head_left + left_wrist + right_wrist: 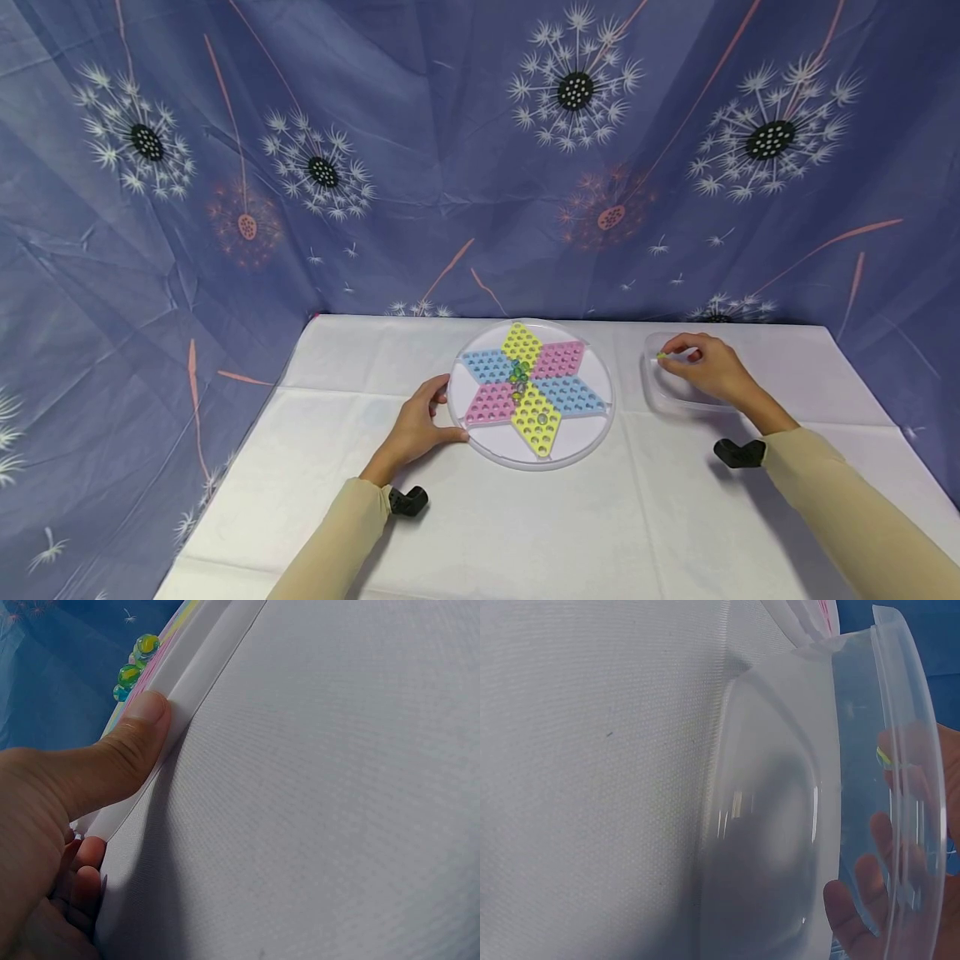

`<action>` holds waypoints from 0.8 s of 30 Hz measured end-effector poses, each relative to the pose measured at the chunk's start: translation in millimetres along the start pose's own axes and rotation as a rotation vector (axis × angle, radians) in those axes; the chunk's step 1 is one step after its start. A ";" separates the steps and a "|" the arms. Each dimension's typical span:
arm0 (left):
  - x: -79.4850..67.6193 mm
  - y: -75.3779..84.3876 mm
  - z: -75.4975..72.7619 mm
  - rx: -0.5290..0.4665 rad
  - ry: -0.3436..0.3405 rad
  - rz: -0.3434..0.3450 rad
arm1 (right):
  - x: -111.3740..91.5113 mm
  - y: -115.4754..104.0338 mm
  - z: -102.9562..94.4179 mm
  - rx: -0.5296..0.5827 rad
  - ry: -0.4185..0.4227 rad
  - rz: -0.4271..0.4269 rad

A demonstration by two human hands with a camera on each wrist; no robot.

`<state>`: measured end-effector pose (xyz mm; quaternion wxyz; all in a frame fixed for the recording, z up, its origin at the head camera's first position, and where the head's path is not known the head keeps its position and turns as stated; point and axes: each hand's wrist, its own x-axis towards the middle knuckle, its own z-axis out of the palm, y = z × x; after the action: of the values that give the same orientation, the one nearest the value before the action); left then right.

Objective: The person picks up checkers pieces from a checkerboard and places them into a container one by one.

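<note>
A round white Chinese checkers board with a yellow, pink and blue star lies on the table. Several green, yellow and clear marbles sit around the star's middle, and one clear marble is on the near yellow point. My left hand holds the board's left rim, thumb on the edge and fingers curled at the side. Between thumb and fingertips, my right hand pinches a yellow-green marble. That hand is over a clear plastic container, and its fingers show through the container's wall in the right wrist view.
A white cloth with fold lines covers the table. Behind it hangs a blue curtain with dandelion prints, which also runs along the left side. The container stands to the right of the board, near the table's back edge.
</note>
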<state>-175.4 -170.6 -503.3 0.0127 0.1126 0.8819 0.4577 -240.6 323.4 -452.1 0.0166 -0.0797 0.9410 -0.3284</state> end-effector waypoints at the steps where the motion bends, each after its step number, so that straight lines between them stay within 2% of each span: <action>1: 0.0 0.2 -0.1 0.001 0.000 0.000 | 0.0 -0.1 0.0 -0.001 0.001 -0.001; 24: -0.4 1.3 -0.8 -0.007 -0.004 -0.001 | -1.8 -0.2 -0.3 0.024 0.016 -0.025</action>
<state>-174.8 -170.6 -501.8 0.0152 0.1129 0.8803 0.4605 -238.7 323.8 -451.8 0.0058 -0.0888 0.9361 -0.3403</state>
